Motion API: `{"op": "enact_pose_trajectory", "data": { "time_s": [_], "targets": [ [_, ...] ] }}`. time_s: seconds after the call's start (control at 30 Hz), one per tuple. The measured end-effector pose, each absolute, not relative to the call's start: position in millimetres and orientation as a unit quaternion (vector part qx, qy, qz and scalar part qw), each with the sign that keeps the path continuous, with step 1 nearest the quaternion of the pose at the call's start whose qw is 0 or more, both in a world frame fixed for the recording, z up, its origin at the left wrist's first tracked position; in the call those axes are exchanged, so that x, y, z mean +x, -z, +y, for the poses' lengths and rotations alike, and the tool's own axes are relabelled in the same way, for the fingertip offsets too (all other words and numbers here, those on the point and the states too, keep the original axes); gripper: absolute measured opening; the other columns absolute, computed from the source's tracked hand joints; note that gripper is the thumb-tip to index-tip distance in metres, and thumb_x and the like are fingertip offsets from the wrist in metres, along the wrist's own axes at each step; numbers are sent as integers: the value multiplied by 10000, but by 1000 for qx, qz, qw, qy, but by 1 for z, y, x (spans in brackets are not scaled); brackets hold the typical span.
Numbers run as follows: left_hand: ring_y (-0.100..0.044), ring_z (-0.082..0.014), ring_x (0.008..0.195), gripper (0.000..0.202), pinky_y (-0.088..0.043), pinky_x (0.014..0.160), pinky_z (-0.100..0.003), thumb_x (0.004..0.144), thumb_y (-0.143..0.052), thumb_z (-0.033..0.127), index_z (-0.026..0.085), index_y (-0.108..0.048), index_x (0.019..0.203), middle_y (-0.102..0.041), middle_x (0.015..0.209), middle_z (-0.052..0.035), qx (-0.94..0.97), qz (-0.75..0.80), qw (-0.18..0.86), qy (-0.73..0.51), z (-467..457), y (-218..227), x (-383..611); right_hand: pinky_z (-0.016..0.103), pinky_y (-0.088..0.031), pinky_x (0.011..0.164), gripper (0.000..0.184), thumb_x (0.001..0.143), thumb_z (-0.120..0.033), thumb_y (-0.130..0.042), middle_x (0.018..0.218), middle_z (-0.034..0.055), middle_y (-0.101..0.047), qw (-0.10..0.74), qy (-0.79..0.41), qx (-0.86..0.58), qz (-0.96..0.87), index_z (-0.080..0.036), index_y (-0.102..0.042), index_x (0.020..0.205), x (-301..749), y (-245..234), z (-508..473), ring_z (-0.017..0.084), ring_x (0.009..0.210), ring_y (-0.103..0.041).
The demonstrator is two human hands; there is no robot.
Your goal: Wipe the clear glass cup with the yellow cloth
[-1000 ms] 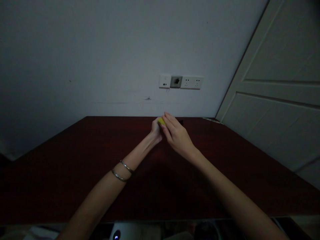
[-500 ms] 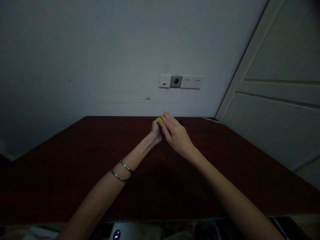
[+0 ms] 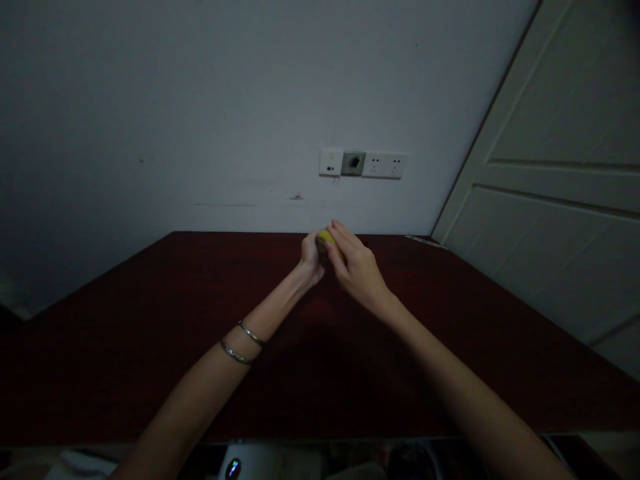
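Note:
Both of my hands meet at the far middle of a dark red table. A small yellow object sits between them, mostly covered. My left hand is closed around its left side; two thin bangles ring that wrist. My right hand has its fingers curled over the object's top and right side. What the yellow thing is cannot be made out in the dim light.
A white wall rises behind the table with a row of sockets. A pale panelled door stands at the right. A small dark item lies just behind my right hand. A pale device with a lit spot shows at the bottom edge.
My right hand's fingers have shifted slightly up and over the yellow object, and both hands have edged a little farther away. More of the yellow shows between the fingers.

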State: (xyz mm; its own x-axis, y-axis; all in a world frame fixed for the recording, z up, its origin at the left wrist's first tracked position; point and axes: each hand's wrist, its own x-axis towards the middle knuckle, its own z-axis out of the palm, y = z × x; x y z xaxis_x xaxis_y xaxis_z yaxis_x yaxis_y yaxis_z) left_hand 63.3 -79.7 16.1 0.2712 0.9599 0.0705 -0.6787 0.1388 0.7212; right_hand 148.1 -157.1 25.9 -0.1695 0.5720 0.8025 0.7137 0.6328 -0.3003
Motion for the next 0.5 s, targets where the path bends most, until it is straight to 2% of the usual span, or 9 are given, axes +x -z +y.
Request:
{"op": "enact_pose_trajectory", "data": {
  "time_s": [0.17,0.23,0.3,0.33,0.43,0.5],
  "targets": [
    [-539,-129,540,278,-408,568,-208,837,-500,276,173,-566,586,-551,522,19,418,267,647,-580,-72,-12,57,434,-342,1110,345,892,-317,-472,1279,58,-616,597,-46,-410,-688,-201,-643,1168,155,-26,-132,212,1271,-498],
    [-563,-147,627,224,-402,601,-200,798,-583,240,176,-581,583,-556,543,15,454,281,614,-581,-73,-11,52,421,-364,1083,293,847,-348,-541,1173,50,-679,662,-155,-413,-606,-200,-703,1042,158,-22,-121,227,1209,-550],
    [-588,-181,764,90,-410,672,-205,734,-679,228,195,-633,664,-607,643,1,515,299,561,-575,-76,-9,47,390,-435,994,225,772,-365,-624,979,49,-736,708,-309,-417,-479,-180,-737,833,162,-18,-109,238,1054,-629],
    [-593,-201,823,67,-417,720,-224,744,-683,277,217,-653,738,-627,711,-9,603,324,478,-551,-79,-8,45,378,-469,930,224,758,-368,-629,903,48,-741,712,-335,-418,-453,-172,-732,789,164,-15,-104,230,967,-653],
    [-591,-261,916,198,-420,847,-326,810,-595,414,248,-647,904,-642,873,-53,777,358,242,-458,-84,-4,39,314,-506,757,193,715,-350,-654,771,27,-727,715,-391,-415,-405,-170,-716,752,171,-9,-90,176,761,-656],
    [-579,-291,940,286,-410,886,-385,826,-549,466,236,-627,978,-632,935,-86,825,352,144,-417,-85,-2,37,287,-501,662,152,688,-318,-674,690,17,-706,709,-430,-415,-375,-168,-697,707,174,-6,-83,151,650,-630]
  ]
}}
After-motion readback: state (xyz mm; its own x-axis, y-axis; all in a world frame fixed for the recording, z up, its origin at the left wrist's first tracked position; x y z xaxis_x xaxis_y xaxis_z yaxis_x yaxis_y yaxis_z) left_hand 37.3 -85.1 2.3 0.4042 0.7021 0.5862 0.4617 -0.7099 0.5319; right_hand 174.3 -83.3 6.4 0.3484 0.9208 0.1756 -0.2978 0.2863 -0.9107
